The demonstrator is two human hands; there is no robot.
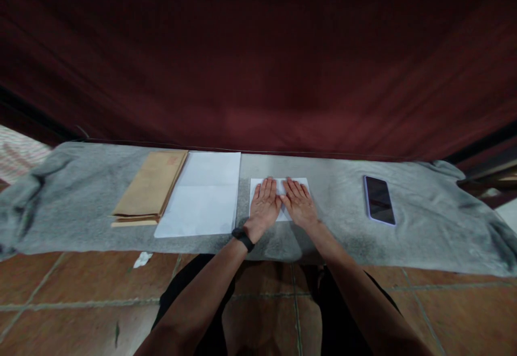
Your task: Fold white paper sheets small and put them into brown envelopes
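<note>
A small white sheet of paper (284, 215), perhaps folded, lies on a grey cloth in front of me. My left hand (265, 203) rests flat on its left half, fingers stretched forward. On the right half lies my right hand (299, 203), also flat, with its fingers slightly spread. The two thumbs meet or nearly meet near the middle of the paper. Both palms cover much of the sheet, so what is beneath them is hidden. To the left is a larger stack of white paper (202, 194), with a crease across the top sheet.
Brown envelopes (149, 183) are stacked at the left, beside the white paper. A phone (379, 200) lies to the right on the grey cloth (339, 216). Dark red fabric (258, 76) hangs behind. A scrap of tissue (142, 259) is on the tiled floor.
</note>
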